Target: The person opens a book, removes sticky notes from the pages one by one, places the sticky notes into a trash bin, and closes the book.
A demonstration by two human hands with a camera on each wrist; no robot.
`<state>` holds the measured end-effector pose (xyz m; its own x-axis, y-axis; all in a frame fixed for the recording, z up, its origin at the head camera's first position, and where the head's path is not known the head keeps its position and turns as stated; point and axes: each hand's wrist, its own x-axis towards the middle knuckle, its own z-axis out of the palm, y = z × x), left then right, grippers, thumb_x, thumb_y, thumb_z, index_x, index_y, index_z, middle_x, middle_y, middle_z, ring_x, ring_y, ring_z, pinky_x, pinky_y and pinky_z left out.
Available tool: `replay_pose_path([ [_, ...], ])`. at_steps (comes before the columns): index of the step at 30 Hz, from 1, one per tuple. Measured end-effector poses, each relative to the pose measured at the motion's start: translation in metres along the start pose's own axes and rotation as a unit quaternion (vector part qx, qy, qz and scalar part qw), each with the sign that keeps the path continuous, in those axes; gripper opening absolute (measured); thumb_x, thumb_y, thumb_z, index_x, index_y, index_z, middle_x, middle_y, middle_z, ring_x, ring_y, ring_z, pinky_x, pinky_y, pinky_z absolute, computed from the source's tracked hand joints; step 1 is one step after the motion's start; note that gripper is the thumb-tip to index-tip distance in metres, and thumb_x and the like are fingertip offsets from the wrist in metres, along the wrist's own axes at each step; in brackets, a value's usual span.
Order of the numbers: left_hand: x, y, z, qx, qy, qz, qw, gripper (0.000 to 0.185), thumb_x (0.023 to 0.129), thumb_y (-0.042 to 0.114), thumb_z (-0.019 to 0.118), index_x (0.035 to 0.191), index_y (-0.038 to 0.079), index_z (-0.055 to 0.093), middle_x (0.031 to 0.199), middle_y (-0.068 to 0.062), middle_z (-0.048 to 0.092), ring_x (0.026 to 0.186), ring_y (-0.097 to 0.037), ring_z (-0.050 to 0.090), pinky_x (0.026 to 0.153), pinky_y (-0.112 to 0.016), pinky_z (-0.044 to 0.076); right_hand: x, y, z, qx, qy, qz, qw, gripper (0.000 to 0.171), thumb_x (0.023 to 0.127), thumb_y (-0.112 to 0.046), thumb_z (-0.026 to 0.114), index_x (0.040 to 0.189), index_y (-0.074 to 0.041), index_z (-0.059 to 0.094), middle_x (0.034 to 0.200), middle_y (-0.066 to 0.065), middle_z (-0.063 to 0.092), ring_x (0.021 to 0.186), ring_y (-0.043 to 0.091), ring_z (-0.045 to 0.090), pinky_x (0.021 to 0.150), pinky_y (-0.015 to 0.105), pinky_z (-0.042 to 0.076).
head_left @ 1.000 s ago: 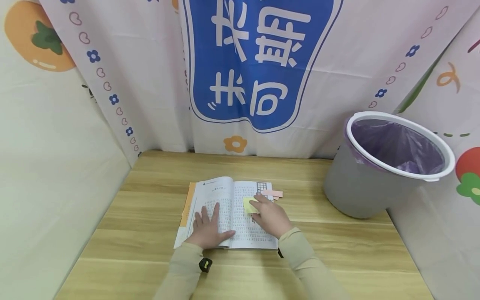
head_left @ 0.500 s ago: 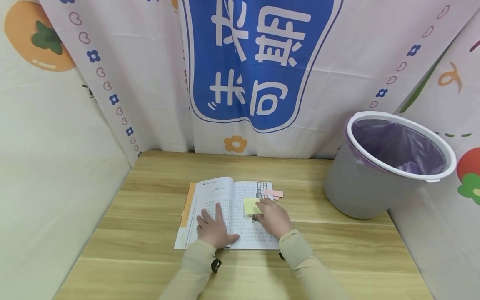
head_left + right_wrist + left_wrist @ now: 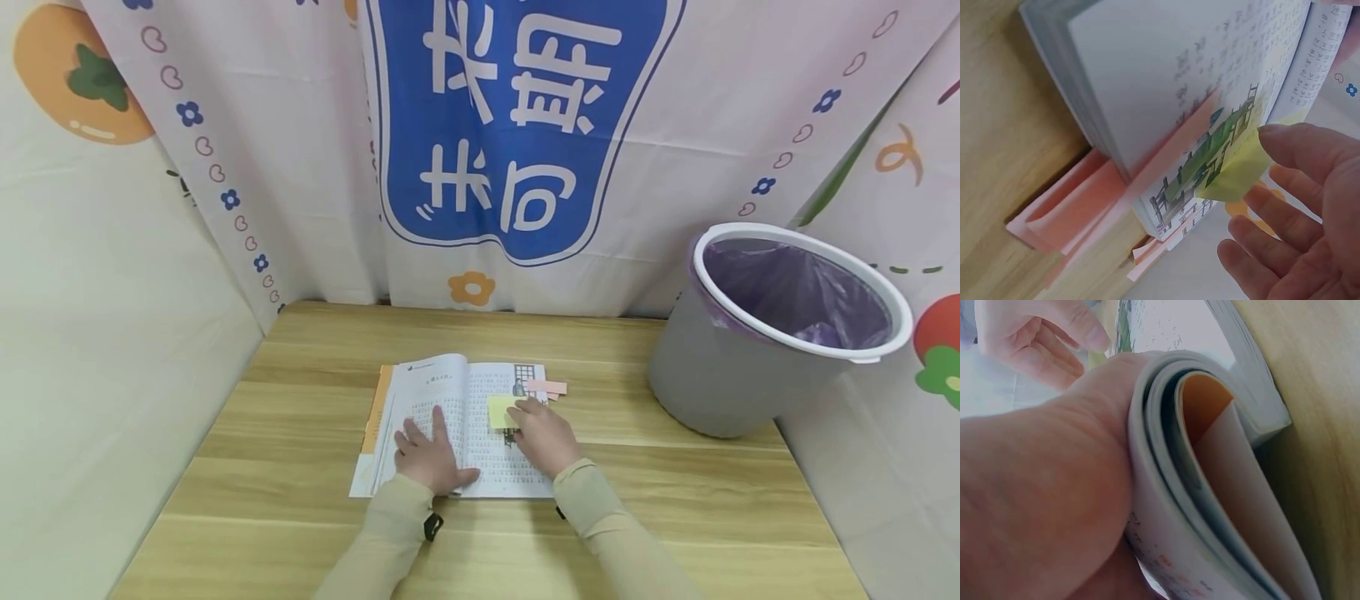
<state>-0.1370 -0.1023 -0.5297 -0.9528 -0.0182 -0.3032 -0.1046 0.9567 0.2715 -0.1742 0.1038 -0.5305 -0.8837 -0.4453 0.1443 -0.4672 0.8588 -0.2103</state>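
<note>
A book point(image 3: 510, 467) with dense printed text lies open on the wooden table. My left hand point(image 3: 429, 462) rests with fingers spread on its left page, thumb reaching over the fold; in the left wrist view the pages curl up beside that hand. A yellow sticky note point(image 3: 501, 412) is on the right page, over part of a drawing. At the note's right edge is my right hand point(image 3: 546, 433), its fingertips touching the note. In the right wrist view the thumb tip overlaps the yellow note point(image 3: 1238, 172), with the other fingers loosely extended and apart from the thumb.
Pink paper tabs point(image 3: 551, 387) stick out past the book's right edge. A grey bin point(image 3: 720, 375) with a purple liner stands at the right of the table point(image 3: 300, 417). Behind, a printed cloth point(image 3: 322, 167) hangs along the table's back edge.
My left hand has shifted slightly right on the left page, its thumb further over the fold. My right fingers have drawn back toward the note's right edge, uncovering more of it.
</note>
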Motion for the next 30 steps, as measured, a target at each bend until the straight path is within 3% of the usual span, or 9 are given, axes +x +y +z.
replay_pose_path([
  [11,0.001,0.002,-0.001,0.005,-0.01,-0.006,0.9999,0.127,0.074,0.068,0.074,0.158,0.001,0.006,0.147,-0.05,0.009,0.134,-0.067,0.016,0.105,-0.067,0.032,0.004,0.001,0.007,-0.015,0.032,-0.001,0.999,0.016,0.088,-0.009,0.074,0.103,-0.011,0.076,0.109,0.006,0.072,0.102,0.022,0.068,0.082,0.031,0.057],
  [30,0.0,0.005,-0.006,0.006,-0.016,-0.015,0.9997,0.127,0.073,0.067,0.076,0.158,0.001,0.007,0.147,-0.05,0.01,0.134,-0.067,0.017,0.104,-0.067,0.034,0.007,0.003,0.009,0.019,0.024,0.041,0.999,0.015,0.091,-0.009,0.069,0.103,-0.013,0.077,0.1,0.003,0.075,0.088,0.018,0.071,0.071,0.031,0.058],
])
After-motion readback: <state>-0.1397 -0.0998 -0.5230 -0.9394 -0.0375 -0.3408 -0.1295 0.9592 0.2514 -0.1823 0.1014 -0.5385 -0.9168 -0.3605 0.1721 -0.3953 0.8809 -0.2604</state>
